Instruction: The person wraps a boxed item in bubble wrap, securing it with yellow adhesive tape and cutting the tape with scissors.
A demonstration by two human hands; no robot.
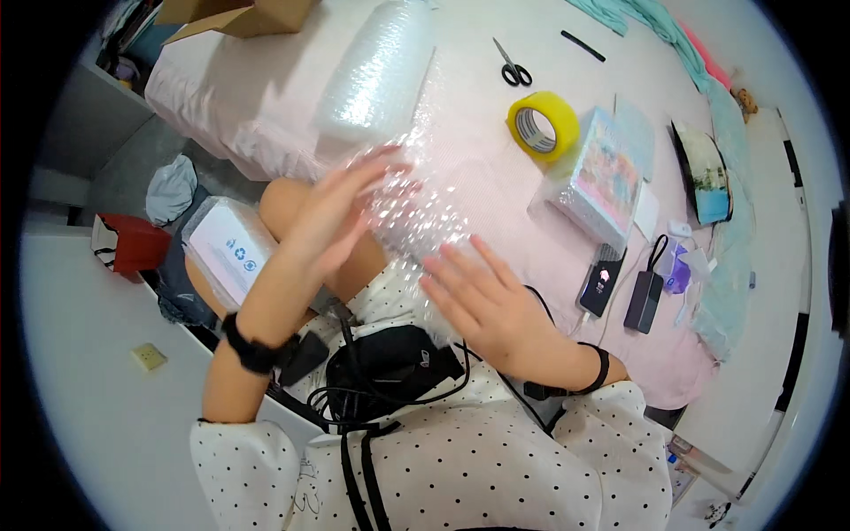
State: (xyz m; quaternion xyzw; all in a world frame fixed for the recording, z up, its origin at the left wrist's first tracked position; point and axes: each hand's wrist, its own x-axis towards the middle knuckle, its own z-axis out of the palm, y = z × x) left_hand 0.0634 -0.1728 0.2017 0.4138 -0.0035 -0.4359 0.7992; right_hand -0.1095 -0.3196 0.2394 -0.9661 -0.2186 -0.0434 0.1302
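A loose sheet of clear bubble wrap (416,212) stretches from a thick bubble wrap roll (376,84) on the bed down toward my lap. My left hand (350,203) lies along the left side of the sheet, its fingers stretched out over the plastic and slightly blurred. On the lower right part of the sheet, my right hand (482,305) rests with its fingers spread flat. Both hands touch the wrap without gripping it. Whether anything lies under the sheet cannot be made out.
On the bed lie scissors (513,73), a thin black stick (583,46), yellow tape (565,124), a colourful wrapped box (606,177), a phone (602,281) and a black corded device (644,303). A wrapped white box (230,252) rests by my left leg. Farther back stands an open carton (252,19).
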